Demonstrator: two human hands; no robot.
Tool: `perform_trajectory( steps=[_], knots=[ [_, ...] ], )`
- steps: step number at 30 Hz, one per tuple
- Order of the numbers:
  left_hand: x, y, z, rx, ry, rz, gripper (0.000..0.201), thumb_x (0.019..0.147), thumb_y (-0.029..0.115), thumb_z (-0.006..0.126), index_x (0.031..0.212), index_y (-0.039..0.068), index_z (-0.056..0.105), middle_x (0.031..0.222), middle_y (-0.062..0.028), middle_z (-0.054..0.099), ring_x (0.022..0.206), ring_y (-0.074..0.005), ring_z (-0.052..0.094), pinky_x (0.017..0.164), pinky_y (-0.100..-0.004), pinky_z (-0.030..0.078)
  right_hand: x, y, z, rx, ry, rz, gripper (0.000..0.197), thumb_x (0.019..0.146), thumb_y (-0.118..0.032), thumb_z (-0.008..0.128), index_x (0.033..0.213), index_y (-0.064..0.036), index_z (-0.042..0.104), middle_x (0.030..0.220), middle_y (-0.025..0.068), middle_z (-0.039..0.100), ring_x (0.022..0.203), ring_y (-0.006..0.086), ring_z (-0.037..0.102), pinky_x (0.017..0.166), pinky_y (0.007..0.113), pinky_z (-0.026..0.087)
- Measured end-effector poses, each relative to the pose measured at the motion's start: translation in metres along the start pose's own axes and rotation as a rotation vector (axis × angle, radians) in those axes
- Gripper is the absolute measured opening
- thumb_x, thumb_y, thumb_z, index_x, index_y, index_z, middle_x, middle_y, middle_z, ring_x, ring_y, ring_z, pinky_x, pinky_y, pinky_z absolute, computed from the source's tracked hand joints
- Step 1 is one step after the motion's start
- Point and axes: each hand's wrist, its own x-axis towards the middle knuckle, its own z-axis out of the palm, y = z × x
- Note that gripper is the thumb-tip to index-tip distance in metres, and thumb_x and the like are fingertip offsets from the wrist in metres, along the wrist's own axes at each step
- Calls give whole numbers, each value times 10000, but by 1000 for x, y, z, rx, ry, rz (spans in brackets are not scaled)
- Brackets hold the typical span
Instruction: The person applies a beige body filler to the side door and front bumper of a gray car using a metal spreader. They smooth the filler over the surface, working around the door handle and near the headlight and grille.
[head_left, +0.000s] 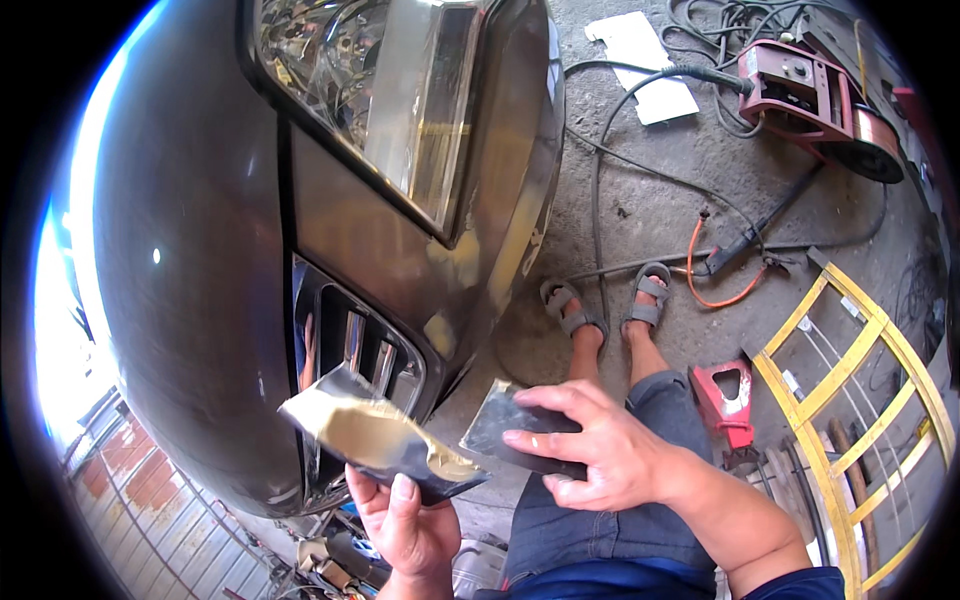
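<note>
My left hand (408,528) grips a thin dark mixing plate (455,489) from below, thumb on its near edge. Tan body filler (365,432) is spread over the plate, with a thicker lump at its right end. In my right hand (615,445) is a flat dark putty spreader (492,418), held a little right of the plate and apart from it. Beyond both hands stands a dark grey car bumper (190,260), with a headlight (415,120) and a slatted vent (370,350). Tan filler patches (455,262) mark the panel below the headlight.
A red wire feeder (795,85) with a copper-coloured spool sits far right among cables (600,160). Near it lies a white sheet (645,65). To my right are a yellow metal frame (850,370) and a red metal stand (725,400). Clutter (340,560) lies at lower left.
</note>
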Motion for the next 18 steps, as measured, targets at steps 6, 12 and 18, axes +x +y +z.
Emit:
perform_trajectory(
  steps=[6,12,18],
  knots=[
    [-4,10,-8,-14,-120,146,506,885,-57,485,1365,95,444,1359,-115,505,1218,-231,521,1066,-404,397,35,6,8,540,185,446,635,918,-314,511,1425,19,324,1310,244,442,1219,328,453,1029,351,348],
    [-13,17,-14,4,15,84,592,814,-45,581,1365,123,445,1342,-86,521,1223,-249,507,1065,-425,382,83,-4,22,669,341,543,694,950,-446,447,1421,47,320,1378,262,401,1321,337,378,1085,346,285],
    [-8,26,-19,-9,-64,107,532,875,-54,501,1380,98,422,1359,-114,505,1205,-243,536,1031,-413,442,105,-17,31,632,428,592,756,943,-530,436,1412,54,333,1382,294,388,1340,360,350,1097,360,275]
  ],
)
